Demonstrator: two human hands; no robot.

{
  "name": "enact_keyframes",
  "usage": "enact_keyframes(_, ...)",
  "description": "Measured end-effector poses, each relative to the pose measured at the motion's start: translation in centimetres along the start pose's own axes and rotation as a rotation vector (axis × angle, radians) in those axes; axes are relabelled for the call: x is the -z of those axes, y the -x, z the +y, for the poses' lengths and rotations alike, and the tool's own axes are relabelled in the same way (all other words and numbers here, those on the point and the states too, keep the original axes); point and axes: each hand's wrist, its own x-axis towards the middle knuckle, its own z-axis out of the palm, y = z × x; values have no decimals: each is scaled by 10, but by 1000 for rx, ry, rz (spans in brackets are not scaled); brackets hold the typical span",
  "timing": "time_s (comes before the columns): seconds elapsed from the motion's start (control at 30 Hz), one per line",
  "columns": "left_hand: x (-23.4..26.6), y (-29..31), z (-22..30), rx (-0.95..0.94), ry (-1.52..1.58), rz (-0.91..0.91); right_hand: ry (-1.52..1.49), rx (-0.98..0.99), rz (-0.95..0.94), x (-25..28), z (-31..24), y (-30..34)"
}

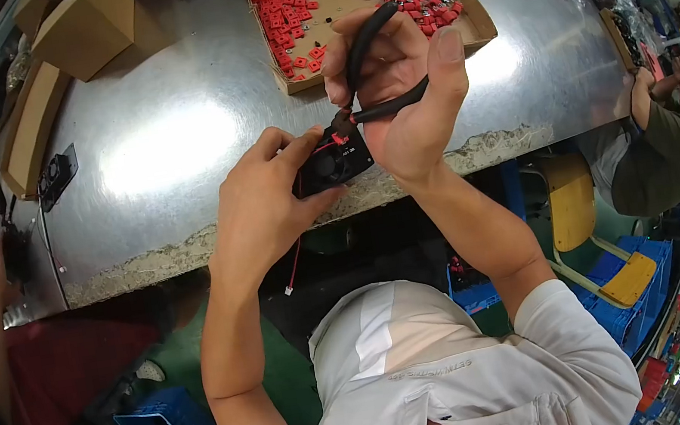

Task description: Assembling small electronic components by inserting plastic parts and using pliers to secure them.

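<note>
At the front edge of the metal table, my left hand (263,193) grips a small black cooling-fan unit (329,166) between thumb and fingers. A thin red cable with a white plug (288,290) dangles below it. My right hand (407,103) holds a pair of black-handled pliers (368,43), the handles spread wide across the palm and fingers. Their dark jaws touch a small red part (339,138) at the top corner of the fan unit; exactly how the jaws sit on it is too small to tell.
A shallow cardboard tray (287,83) of red pieces and bagged red parts lies beyond my right hand. Another black fan unit (57,176) sits at left near a cardboard box (85,35). Co-workers are at both sides; a yellow chair (571,197) stands at right.
</note>
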Motion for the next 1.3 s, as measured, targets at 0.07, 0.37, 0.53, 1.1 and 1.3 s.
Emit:
enact_keyframes(0.07,1,0,2,5,14,0,2,-4,25,-1,0,1)
enact_keyframes(0.37,-1,-3,-4,-5,28,-11,-22,-65,54,-5,1,-1)
enact_keyframes(0.53,12,-19,-22,-72,97,-107,-59,-177,-109,-1,-3,-17)
enact_keyframes(1.1,19,-36,-29,-244,108,-229,-195,-97,-418,31,-27,-24)
enact_keyframes(1.3,-2,-8,-3,-130,-101,16,-227,-24,-168,28,-8,-15)
